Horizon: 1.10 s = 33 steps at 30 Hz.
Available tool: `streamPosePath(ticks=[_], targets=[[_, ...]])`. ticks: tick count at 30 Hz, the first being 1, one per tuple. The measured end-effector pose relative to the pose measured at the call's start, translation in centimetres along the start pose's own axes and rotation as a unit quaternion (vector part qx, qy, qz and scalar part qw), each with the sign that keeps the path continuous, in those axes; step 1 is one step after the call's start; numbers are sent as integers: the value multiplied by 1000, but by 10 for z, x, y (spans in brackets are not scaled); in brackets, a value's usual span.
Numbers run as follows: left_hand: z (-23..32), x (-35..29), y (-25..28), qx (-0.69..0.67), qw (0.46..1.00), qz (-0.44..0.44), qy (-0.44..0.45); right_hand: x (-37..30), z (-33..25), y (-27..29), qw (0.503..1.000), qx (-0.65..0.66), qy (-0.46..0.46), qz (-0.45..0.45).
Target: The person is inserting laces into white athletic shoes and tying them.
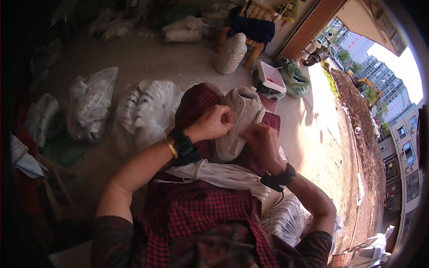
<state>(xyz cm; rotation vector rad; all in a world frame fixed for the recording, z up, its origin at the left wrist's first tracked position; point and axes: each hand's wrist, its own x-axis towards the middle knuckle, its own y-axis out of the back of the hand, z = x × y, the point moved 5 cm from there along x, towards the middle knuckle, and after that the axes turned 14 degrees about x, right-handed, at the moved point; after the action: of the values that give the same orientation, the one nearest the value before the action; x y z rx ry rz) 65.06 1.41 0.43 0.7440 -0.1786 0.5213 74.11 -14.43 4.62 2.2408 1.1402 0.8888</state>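
A pale off-white shoe [243,107] rests on my lap over a red-and-black checked apron [196,205], its toe end towards me. My left hand [211,123] is closed in a pinch at the shoe's left side. On the other side, my right hand [264,144] has its fingers pressed together beside the shoe's edge. Whatever thin thing either pinch may hold is too small to make out. Across my lap, just below the shoe, lies a bundle of white shoelaces [219,175].
Clear plastic bags of white shoes [145,107] stand on the floor to the left, with another bag [91,107] beyond. Ahead are a white jug [231,56], a bamboo chair [258,13] and a white box [271,78]. A plastic-wrapped white bundle [288,219] sits by my right elbow.
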Motion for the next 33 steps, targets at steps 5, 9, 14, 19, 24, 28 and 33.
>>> streamPosePath(ticks=[5,9,14,19,24,28,33], targets=[[3,-2,1,-6,999,-25,23,-7,-7,-12,998,-31,47,-9],[5,-7,3,-4,1000,-25,18,-5,-17,-7,992,-64,107,-24],[30,-17,5,16,997,-6,-72,-7,-12,-5,991,-51,107,-59],[40,-19,3,199,967,37,-152,2,-11,-13,988,22,130,-75],[51,-11,-16,316,928,11,-199,-6,-9,-3,993,-22,109,-40],[49,-17,-23,345,885,131,-285,-8,-9,-4,992,-27,113,-43],[44,-28,-30,410,850,132,-304,-7,-12,-6,988,17,145,-56]])
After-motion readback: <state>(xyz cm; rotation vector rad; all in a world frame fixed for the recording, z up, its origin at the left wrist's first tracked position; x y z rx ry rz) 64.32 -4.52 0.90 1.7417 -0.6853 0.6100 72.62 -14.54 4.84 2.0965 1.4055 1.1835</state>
